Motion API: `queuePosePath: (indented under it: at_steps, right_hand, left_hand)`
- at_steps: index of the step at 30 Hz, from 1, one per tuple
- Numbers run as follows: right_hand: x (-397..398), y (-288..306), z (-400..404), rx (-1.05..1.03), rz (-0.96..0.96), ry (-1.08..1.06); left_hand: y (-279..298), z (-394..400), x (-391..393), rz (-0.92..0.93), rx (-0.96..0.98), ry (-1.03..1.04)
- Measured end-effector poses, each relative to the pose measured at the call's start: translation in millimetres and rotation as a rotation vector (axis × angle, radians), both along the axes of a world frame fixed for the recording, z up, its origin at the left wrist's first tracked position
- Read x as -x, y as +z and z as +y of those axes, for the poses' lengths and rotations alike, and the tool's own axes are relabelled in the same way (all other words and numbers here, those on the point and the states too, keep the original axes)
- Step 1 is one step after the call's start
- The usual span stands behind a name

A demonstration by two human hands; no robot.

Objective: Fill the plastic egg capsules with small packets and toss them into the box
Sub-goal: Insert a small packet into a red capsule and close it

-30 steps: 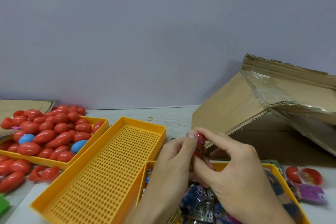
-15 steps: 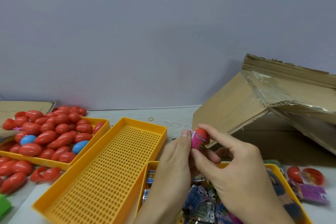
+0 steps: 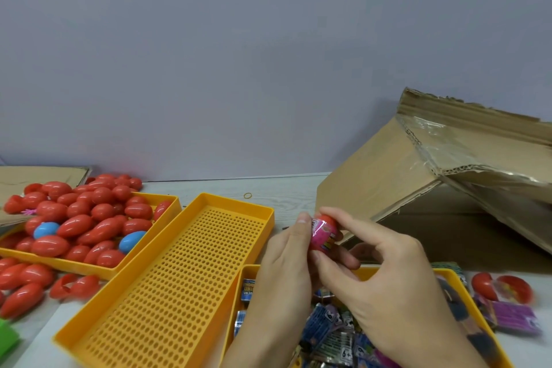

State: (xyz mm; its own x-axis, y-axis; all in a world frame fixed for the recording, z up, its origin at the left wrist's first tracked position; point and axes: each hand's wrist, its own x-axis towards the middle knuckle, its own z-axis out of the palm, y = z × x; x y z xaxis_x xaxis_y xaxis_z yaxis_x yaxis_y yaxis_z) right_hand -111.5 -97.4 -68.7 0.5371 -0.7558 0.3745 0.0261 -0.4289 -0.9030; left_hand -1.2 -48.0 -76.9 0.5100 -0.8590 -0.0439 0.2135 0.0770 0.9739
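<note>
Nearest the front edge of the worktop: yellow tray of small packets (image 3: 334,337), mostly hidden under both wrists. Just above it, left hand (image 3: 286,266) and right hand (image 3: 388,278) both curled round one red egg capsule (image 3: 324,231), pink packet (image 3: 321,236) wrapped against it and not fully inside as far as can be told. Left thumb up along the capsule's left side, right index finger arched over the top, right thumb pinching from below. Capsule long axis roughly upright, tilted a bit toward the right.

Key bit for the toss: cardboard box (image 3: 418,188) lying on its side at the right far part of the worktop, dark opening (image 3: 466,233) facing the hands and just beyond the right knuckles. So capsule to box = forward and right, with the right hand clearly the nearer one. Looks like a short flick from the right hand once the halves snap shut; not closed yet, judging by the packet showing.

Off to the left: empty perforated yellow tray (image 3: 167,284), then the tray heaped with red and blue capsules (image 3: 89,218) near the left edge, well apart from the hands. Loose capsule halves (image 3: 501,287) and a purple packet (image 3: 513,317) by the right edge, just in front of the box.
</note>
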Motion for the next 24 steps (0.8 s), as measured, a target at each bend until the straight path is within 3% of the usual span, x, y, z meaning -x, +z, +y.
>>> queuePosePath:
  at_steps: [9, 18, 24]
  right_hand:
    - [-0.7, -2.6, -4.1, 0.212, 0.118, -0.187]
    - [-1.0, -3.1, -3.2, 0.179, 0.129, -0.195]
    - [0.6, -3.2, -4.0, 0.172, 0.137, -0.176]
  left_hand:
    - [9.6, 2.9, 1.3, -0.206, 0.092, 0.026]
    - [6.5, 0.3, -0.2, -0.022, 0.072, -0.016]
    - [8.0, -1.0, 1.2, -0.009, 0.048, 0.004]
